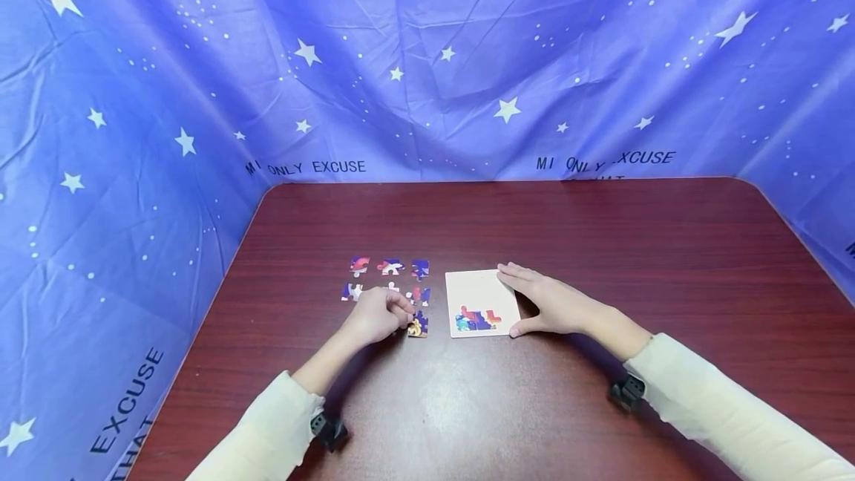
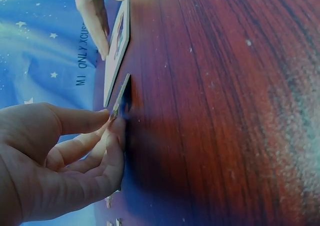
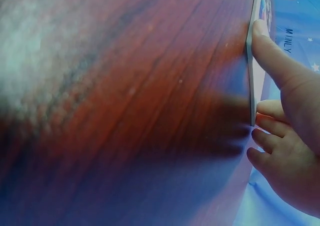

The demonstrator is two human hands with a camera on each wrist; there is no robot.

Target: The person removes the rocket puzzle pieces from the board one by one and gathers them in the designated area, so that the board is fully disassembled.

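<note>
My left hand [image 1: 375, 315] pinches a yellow and purple jigsaw piece [image 1: 418, 326] between thumb and fingers, left of the white puzzle board [image 1: 476, 289]. In the left wrist view the pinched piece [image 2: 121, 92] is tilted, one end raised off the table. Several joined pieces [image 1: 478, 319] lie in the near part of the board, in red, blue and purple. My right hand [image 1: 564, 306] rests at the board's right side, its thumb on the near corner and its fingers stretched along the far corner. In the right wrist view the thumb [image 3: 272, 53] lies on the board's edge.
Loose jigsaw pieces lie in rows left of the board, among them a red one [image 1: 359, 266], a white and purple one [image 1: 390, 266] and a purple one [image 1: 420, 269]. My left hand partly covers the nearer ones. A star-patterned blue curtain [image 1: 427, 58] surrounds the dark red table [image 1: 601, 221].
</note>
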